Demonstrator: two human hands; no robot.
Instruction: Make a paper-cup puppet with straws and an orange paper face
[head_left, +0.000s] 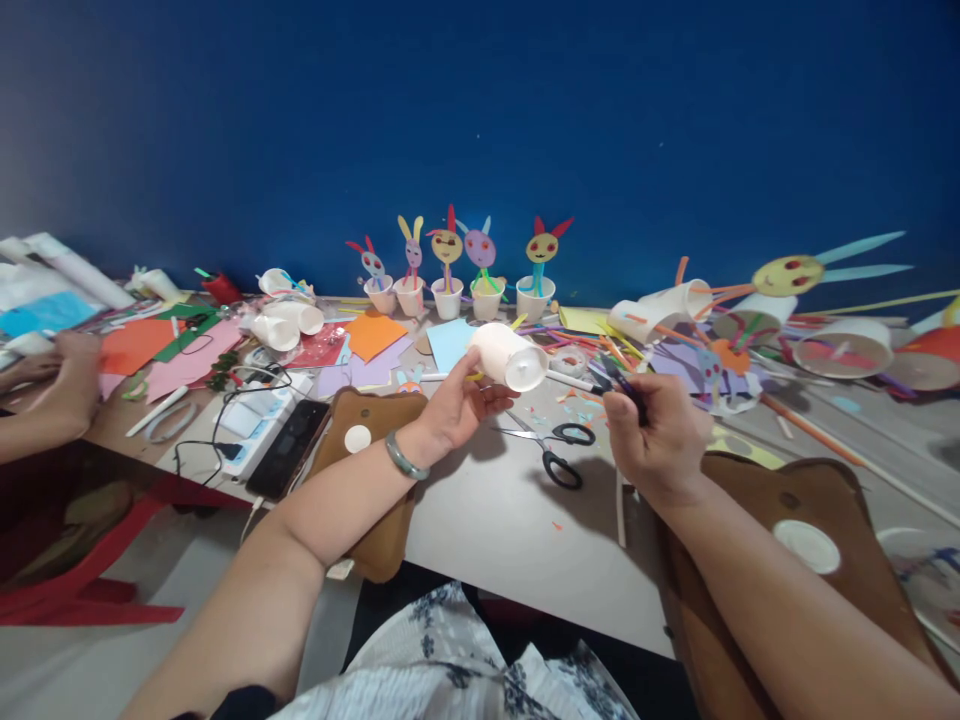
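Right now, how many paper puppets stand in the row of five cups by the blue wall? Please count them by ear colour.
Red-eared puppets: 3
Yellow-eared puppet: 1
Light-blue-eared puppet: 1
Total: 5

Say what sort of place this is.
Probably a craft room or a workshop table. Scissors and an orange sheet lie among scraps, and five animal-faced figures stand in a row of cups by the blue wall.
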